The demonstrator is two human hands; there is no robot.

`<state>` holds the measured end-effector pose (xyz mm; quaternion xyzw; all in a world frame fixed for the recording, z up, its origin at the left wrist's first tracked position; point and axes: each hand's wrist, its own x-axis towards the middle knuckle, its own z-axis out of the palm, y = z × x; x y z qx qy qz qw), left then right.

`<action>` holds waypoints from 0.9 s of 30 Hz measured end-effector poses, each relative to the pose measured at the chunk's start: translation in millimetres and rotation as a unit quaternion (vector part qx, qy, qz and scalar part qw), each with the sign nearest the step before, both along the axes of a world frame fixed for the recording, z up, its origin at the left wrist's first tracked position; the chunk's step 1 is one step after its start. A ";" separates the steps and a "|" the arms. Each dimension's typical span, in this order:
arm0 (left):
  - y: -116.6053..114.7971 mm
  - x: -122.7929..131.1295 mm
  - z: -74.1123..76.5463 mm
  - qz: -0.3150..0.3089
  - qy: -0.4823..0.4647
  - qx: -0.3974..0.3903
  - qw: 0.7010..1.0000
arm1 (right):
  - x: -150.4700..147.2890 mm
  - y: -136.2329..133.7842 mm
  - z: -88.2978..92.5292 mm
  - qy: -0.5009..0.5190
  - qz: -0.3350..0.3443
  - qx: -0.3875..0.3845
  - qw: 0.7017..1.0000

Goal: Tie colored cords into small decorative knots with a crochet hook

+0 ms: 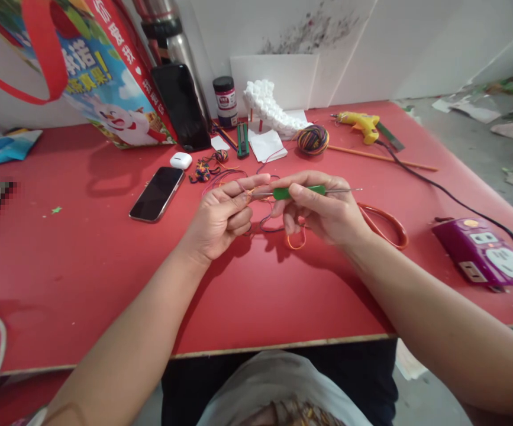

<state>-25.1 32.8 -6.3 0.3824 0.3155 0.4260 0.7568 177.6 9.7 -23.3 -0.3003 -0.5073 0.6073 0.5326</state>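
Note:
My right hand (329, 207) is closed around a crochet hook (281, 193) with a green handle and thin metal ends on both sides. One end points left, to the fingertips of my left hand (218, 219). There the thumb and fingers pinch a small bit of orange yarn (250, 191), its shape mostly hidden. A loop of orange strand (297, 245) hangs below my right fingers. Dark multicoloured strands trail over the table behind both hands. Further back lies a ball of multicoloured yarn (313, 140), with a small knotted yarn piece (202, 171) to the left.
On the red table (283, 302) lie a phone (157, 194), a white earbud case (180, 160), a green cutter (242, 141) and a yellow glue gun (360, 125). Its cable runs to a purple power strip (482, 251). Behind stand a jar (225, 103), a white woven piece (267, 106) and a bag (109, 89).

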 end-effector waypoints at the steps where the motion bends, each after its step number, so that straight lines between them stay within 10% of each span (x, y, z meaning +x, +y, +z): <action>1: -0.6 1.8 0.2 0.013 0.001 0.000 1.000 | -2.6 -1.9 0.2 -0.014 -0.008 0.008 1.000; 13: -5.8 9.5 6.1 0.075 -0.026 -0.051 0.996 | -28.9 -20.4 -6.8 -0.211 -0.175 0.216 0.937; 27: 1.1 4.3 4.1 0.024 -0.039 -0.115 0.992 | -25.3 -17.1 -15.7 -0.183 -0.133 0.204 0.952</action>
